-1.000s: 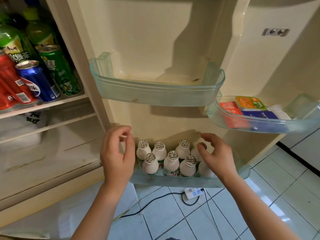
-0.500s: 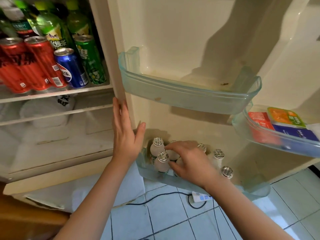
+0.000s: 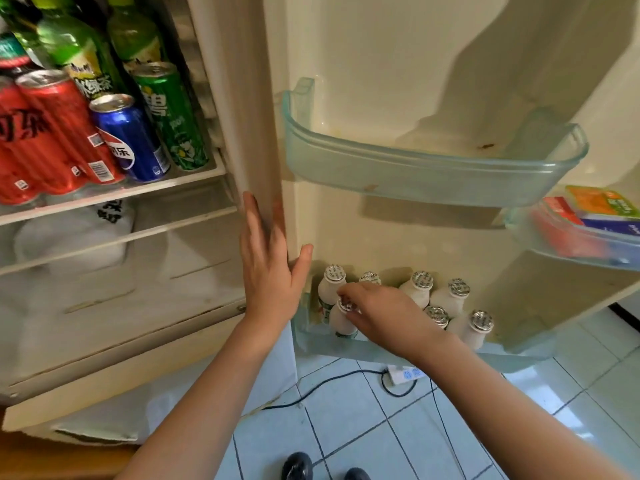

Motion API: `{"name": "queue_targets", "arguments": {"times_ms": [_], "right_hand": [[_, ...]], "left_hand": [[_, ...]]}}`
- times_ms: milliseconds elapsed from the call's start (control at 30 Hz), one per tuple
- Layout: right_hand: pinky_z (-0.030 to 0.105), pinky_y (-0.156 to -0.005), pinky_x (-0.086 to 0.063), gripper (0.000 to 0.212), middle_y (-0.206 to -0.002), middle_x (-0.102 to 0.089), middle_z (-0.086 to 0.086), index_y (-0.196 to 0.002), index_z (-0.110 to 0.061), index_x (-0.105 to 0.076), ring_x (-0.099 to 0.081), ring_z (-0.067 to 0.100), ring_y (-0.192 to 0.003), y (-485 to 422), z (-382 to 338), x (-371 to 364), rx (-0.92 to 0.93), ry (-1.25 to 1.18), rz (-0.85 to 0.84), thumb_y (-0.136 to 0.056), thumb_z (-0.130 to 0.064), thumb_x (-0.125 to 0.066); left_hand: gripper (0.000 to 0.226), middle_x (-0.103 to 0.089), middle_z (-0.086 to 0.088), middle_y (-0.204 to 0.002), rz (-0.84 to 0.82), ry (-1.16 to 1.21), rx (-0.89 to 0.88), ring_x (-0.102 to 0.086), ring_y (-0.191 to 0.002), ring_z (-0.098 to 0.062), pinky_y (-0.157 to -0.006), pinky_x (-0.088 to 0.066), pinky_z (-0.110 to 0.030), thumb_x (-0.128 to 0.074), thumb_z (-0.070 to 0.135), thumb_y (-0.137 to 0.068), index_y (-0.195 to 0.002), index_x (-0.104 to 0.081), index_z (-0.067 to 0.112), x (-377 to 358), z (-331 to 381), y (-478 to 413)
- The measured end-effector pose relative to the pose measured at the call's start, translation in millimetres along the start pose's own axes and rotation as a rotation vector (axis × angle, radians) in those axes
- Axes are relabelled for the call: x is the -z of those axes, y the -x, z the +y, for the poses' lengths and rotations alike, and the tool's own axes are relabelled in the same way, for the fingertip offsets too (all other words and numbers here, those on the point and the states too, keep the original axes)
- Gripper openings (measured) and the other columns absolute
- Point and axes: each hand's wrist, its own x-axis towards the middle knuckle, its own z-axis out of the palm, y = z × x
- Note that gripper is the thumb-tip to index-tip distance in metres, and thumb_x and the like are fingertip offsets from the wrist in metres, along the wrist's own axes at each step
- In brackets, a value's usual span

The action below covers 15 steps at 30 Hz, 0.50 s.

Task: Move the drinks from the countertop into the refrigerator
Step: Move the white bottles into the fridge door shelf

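Several small white bottles with foil caps stand in the bottom door bin of the open refrigerator. My right hand reaches over them, its fingertips pinching the cap of the front-left small white bottle. My left hand lies flat and open against the edge of the refrigerator body. On the inner shelf stand red cans, a blue can, a green can and green bottles.
An empty clear door bin sits above the bottles. A right-hand bin holds flat coloured packets. Below lie a tiled floor, a black cable and a white power strip. My shoes show at the bottom.
My left hand rose from beside the bottom bin to rest flat on the refrigerator edge. My right hand moved left across the bottles to the front-left one. The view shifted right.
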Motion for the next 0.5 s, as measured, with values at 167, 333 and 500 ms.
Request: {"name": "queue_targets", "arguments": {"times_ms": [167,333,500], "right_hand": [[0.033,-0.078,-0.044,0.038,-0.125,-0.056,0.002,-0.129,-0.021,-0.047,-0.058,0.026,-0.104,-1,-13,-13,-0.139,-0.091,0.092,-0.094,-0.037,-0.049],[0.033,-0.076,-0.043,0.037,-0.117,-0.06,0.002,-0.125,-0.019,-0.053,-0.059,0.024,-0.101,-1,-27,-19,-0.146,-0.179,0.216,-0.092,-0.034,-0.056],[0.026,-0.071,-0.037,0.035,-0.114,-0.062,-0.001,-0.123,-0.02,-0.056,-0.058,0.019,-0.1,-7,-41,-24,-0.153,-0.183,0.273,-0.091,-0.035,-0.057]], "left_hand": [[0.054,-0.006,-0.035,-0.148,0.013,0.037,-0.118,-0.018,-0.139,-0.051,-0.108,-0.029,-0.056,-0.048,0.029,-0.093,-0.136,-0.026,0.005,-7,-11,-1],[0.051,-0.003,-0.032,-0.145,0.035,0.091,-0.172,-0.019,-0.137,-0.052,-0.106,-0.031,-0.057,-0.044,0.031,-0.094,-0.134,-0.029,0.003,-10,-15,-1],[0.049,-0.006,-0.035,-0.144,0.058,0.123,-0.201,-0.016,-0.138,-0.047,-0.108,-0.028,-0.058,-0.04,0.036,-0.097,-0.133,-0.03,0.005,-14,-19,-2]]}}
